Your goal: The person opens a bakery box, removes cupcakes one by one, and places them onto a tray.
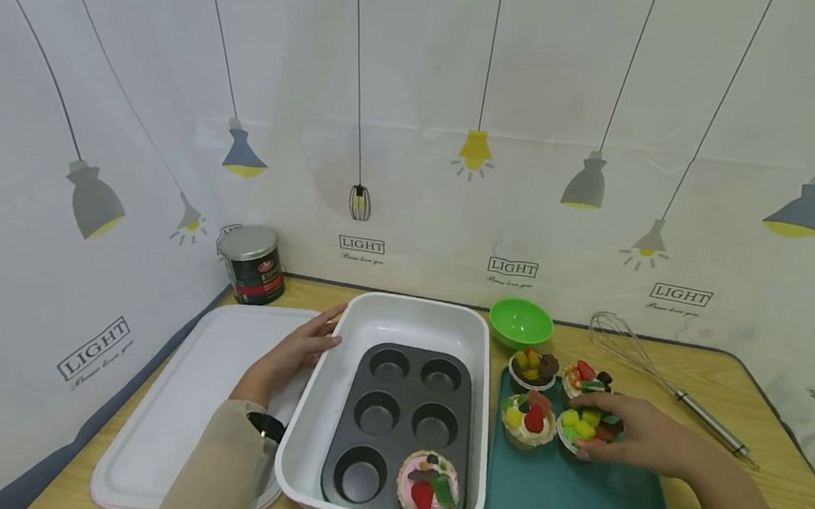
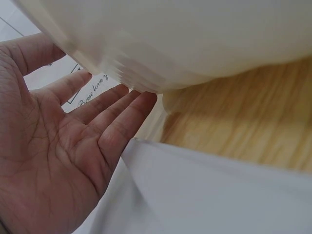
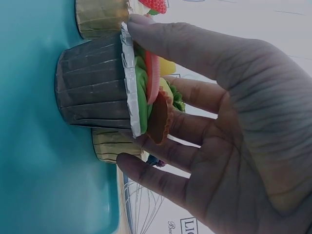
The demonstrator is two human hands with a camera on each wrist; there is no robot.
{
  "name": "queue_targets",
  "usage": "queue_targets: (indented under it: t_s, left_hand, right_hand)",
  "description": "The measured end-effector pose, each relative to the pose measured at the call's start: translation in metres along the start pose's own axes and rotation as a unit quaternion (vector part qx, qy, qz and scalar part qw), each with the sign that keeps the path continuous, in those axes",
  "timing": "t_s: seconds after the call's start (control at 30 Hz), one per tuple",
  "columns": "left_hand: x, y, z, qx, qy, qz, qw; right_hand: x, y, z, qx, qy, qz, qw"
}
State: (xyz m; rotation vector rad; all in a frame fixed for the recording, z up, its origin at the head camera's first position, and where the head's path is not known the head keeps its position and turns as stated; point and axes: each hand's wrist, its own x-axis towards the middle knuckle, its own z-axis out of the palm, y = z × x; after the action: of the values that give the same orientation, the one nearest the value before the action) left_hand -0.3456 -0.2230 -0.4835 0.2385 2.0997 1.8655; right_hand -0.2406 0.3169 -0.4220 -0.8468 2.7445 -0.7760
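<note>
My left hand (image 1: 303, 349) touches the left wall of a white plastic bin (image 1: 474, 422) with its fingers fairly straight; the left wrist view shows the fingertips (image 2: 148, 100) against the bin's outside. Inside the bin lies a dark muffin tin (image 1: 400, 438) with one pink-topped cupcake (image 1: 423, 494) in its near right cup. Over the teal tray (image 1: 567, 507), my right hand (image 1: 646, 437) holds a green-topped cupcake (image 3: 95, 87) in a dark wrapper, thumb and fingers about its rim. Three other cupcakes stand close by, one a fruit-topped cupcake (image 1: 528, 419).
A green bowl (image 1: 521, 323) stands behind the tray, and a whisk (image 1: 682, 392) lies to its right. At the back left is a dark can (image 1: 253, 267) with a grey lid. Left of the bin lies a white lid (image 1: 176, 404). A printed curtain (image 1: 422, 86) hangs behind the table.
</note>
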Motion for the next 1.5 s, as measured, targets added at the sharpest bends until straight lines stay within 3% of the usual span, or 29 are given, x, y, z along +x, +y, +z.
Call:
queue_targets:
  t_s: [0.4,0.87,1.17,1.5]
  left_hand:
    - [0.001,-0.001,0.000,-0.003,-0.002,0.006,1.0000]
    - [-0.001,0.000,-0.001,0.002,-0.006,0.005,1.0000]
    - [-0.001,0.000,0.000,0.000,-0.007,0.006,1.0000]
    - [-0.002,0.001,0.000,-0.005,-0.006,0.006,0.9999]
  right_hand:
    - [-0.001,-0.001,-0.002,0.025,-0.017,0.009,0.9995]
    - [-0.003,-0.003,-0.004,0.042,-0.009,0.000,0.9991]
    - [-0.006,-0.007,-0.006,0.011,0.022,-0.024,0.9994]
    - [-0.003,-0.017,-0.003,-0.041,0.095,-0.084,0.9911]
